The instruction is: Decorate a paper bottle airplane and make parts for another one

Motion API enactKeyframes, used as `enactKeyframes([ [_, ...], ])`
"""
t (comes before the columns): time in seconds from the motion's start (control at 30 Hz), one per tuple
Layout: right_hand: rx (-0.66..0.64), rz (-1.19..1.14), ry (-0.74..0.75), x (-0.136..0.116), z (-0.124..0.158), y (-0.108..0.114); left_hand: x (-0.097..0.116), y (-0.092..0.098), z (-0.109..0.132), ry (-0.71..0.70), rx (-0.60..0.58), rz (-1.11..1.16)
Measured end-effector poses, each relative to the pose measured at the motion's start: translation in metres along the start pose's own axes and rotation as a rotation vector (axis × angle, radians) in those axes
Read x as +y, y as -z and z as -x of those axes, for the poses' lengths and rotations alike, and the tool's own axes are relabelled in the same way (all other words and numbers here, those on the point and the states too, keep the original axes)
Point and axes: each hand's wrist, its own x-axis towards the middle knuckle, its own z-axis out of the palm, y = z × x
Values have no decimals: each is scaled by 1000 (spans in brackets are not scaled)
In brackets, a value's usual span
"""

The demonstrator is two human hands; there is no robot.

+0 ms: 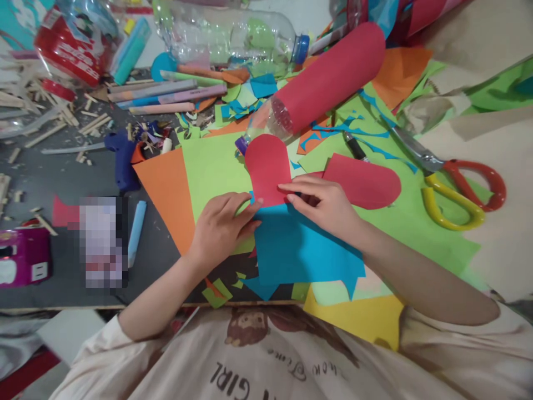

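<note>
A red paper cutout (268, 166) with a rounded top lies over blue and lime-green sheets in front of me. My left hand (222, 229) pinches its lower left corner, thumb and index finger close together. At the lower right edge, my right hand (322, 203) has its thumb and fingers closed on the same cutout. Under it spreads a blue paper sheet (308, 250). To the right of my right hand rests another rounded red paper piece (366, 180). Just beyond the cutout lies a plastic bottle wrapped in red paper (333, 78), its purple cap towards me.
Scissors (428, 161) with red and yellow handles lie at right, near a black pen (355, 146). A blue glue gun (122, 161), markers (166, 91) and wood scraps cover the left. A clear bottle (233, 39) lies at the back.
</note>
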Motion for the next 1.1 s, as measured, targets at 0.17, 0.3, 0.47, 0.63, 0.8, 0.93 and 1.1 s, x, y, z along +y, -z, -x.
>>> enactKeyframes([
  [0.17,-14,16,0,0,0,1,-1,-2,2,-1,8,-2],
  [0.3,-15,47,25,-1,0,-1,-1,-2,3,13,-5,10],
  [0.47,37,59,85,-1,0,0,0,-3,4,48,-48,43],
  [0.63,319,377,68,11,-11,32,1,-3,4,34,-53,34],
  [0.8,269,717,-239,28,-23,64,0,-2,4,29,-51,24],
  [0.93,192,733,-351,35,-22,73,0,-2,4,32,-53,27],
  [1.1,354,672,-176,38,-17,88,0,-2,3,19,-41,13],
])
